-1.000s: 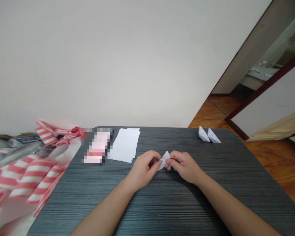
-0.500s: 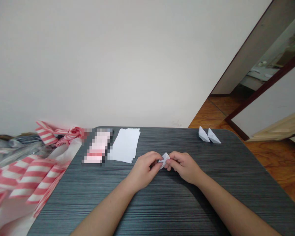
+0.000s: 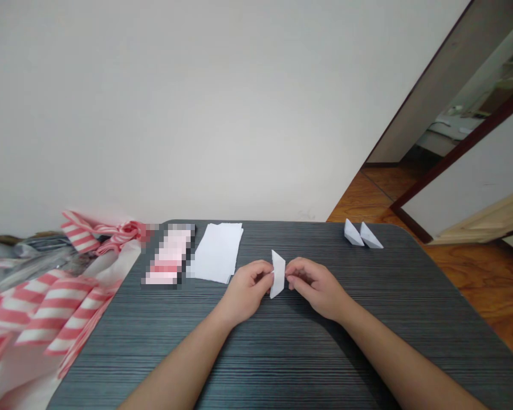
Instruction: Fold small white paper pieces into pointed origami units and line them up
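Observation:
Between my hands, above the middle of the table, a folded white paper (image 3: pixel 278 275) stands on end, slim and slanted at its tips. My left hand (image 3: pixel 251 287) pinches its left side between thumb and fingers. At the right edge of the paper, my right hand (image 3: pixel 314 283) has its thumb and fingers curled together, with the fingertips at that edge; the exact contact is partly hidden. Two folded paper boats (image 3: pixel 353 233) (image 3: pixel 370 236) rest side by side near the far right of the table.
A stack of white paper sheets (image 3: pixel 218 250) lies at the back left of the dark table (image 3: pixel 248 364). Left of it is a blurred-out pinkish phone-like object (image 3: pixel 170 256). Red-and-white striped cloth (image 3: pixel 47 307) is heaped beyond the left edge. A wall (image 3: pixel 239 114) rises behind the table.
The small paper has gone from a compact, crossed shape between both hands to a longer upright piece with its flat side showing. My hands have shifted slightly, the left one a little leftward.

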Available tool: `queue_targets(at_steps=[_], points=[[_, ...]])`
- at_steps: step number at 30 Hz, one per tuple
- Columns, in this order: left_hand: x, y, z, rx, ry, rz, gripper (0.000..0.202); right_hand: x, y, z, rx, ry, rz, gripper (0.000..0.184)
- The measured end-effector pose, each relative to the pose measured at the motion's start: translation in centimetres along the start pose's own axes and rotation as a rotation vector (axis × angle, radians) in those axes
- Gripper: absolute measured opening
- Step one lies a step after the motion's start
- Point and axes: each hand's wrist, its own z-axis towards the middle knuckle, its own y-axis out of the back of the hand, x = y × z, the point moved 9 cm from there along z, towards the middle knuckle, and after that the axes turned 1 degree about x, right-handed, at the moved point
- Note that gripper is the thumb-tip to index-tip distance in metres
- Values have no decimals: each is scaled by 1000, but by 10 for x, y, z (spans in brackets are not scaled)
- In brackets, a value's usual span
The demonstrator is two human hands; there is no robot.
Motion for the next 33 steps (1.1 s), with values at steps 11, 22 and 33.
queue_targets(at_steps=[11,22,33], points=[[-8,-6,-1,48,-37,-3,18,2,0,1,-4,26,10,6],[-14,-4,0,44,-70,47,20,12,2,3,-13,85,-99,8],[-10,-3,-1,-6,-62,122,16,24,3,4,-61,164,-128,12]])
